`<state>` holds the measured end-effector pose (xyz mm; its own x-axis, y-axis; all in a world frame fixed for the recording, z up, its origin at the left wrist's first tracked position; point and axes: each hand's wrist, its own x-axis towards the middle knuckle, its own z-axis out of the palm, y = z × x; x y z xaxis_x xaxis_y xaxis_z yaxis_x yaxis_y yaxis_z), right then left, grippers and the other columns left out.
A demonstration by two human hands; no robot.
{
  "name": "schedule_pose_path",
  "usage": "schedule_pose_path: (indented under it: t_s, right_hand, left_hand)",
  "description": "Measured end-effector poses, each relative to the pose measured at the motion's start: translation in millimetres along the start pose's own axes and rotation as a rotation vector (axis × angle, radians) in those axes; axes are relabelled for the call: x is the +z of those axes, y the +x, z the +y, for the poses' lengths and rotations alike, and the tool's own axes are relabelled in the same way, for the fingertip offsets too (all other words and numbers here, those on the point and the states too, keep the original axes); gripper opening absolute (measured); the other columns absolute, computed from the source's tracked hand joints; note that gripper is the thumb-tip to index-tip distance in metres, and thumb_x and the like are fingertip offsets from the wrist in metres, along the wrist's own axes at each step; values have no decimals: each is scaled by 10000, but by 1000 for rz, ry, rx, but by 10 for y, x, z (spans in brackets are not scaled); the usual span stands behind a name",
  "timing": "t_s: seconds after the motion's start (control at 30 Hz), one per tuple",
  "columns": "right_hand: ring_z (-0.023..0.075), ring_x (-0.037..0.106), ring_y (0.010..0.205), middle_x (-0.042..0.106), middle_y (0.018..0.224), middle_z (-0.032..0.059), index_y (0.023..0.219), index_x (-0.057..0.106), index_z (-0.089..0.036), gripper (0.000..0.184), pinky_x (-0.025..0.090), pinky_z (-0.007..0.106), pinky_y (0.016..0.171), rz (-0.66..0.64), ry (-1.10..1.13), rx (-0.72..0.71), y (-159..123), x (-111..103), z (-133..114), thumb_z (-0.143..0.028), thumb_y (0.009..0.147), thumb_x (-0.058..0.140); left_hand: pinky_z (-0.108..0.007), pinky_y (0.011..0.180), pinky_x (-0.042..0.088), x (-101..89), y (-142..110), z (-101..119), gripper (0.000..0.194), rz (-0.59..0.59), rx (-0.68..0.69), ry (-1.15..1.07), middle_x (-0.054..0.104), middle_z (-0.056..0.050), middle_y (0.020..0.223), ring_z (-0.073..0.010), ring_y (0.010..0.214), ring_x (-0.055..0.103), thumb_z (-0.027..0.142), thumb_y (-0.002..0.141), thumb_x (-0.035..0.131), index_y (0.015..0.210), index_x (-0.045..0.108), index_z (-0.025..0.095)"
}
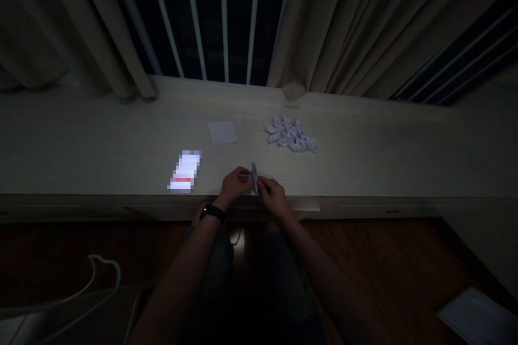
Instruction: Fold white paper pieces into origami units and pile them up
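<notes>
Between my two hands, over the front edge of the pale ledge [364,161], stands a small folded piece of white paper [254,177]. My left hand [236,183] pinches it from the left, and a dark watch sits on that wrist. From the right, my right hand [273,194] has its fingertips closed on the same paper. Its folds are too small and dim to make out. Beyond my hands to the right lies a pile of folded white paper pieces [289,133]. A stack of square white paper sheets [223,132] rests further back, slightly left.
A lit phone [185,171], its screen blurred, lies on the ledge left of my hands. Curtains [343,27] and a barred window [214,21] stand behind. A white cable [117,275] loops at lower left, and a pale flat object [479,312] is at lower right.
</notes>
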<state>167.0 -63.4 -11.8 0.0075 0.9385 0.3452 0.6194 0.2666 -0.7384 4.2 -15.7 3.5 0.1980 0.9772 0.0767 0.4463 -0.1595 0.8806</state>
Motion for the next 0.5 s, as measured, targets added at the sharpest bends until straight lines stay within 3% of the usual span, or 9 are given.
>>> schedule_pose_path:
  t_s: [0.13,0.3,0.5]
  right_hand:
    - [211,630,877,700,962,98,1173,630,-180,358,470,313,823,19,-74,-4,18,26,-44,-314,886,465]
    - [199,638,665,708,761,53,1175,619,-182,375,461,281,660,20,-140,151,131,100,-120,-256,826,504]
    - [207,645,678,717,774,67,1105,665,-185,328,451,280,661,9,-122,163,209,119,-192,-267,828,509]
  left_hand:
    - [-263,665,480,13,-5,-9,325,31,-23,16,687,-15,872,-169,735,654,391,668,708,904,589,203]
    - [-266,670,490,29,-6,-16,304,29,7,-31,687,-24,914,-166,741,656,368,668,707,885,577,199]
    - [-276,747,500,-27,-51,111,250,37,68,62,700,-34,951,-186,821,666,284,715,671,940,602,201]
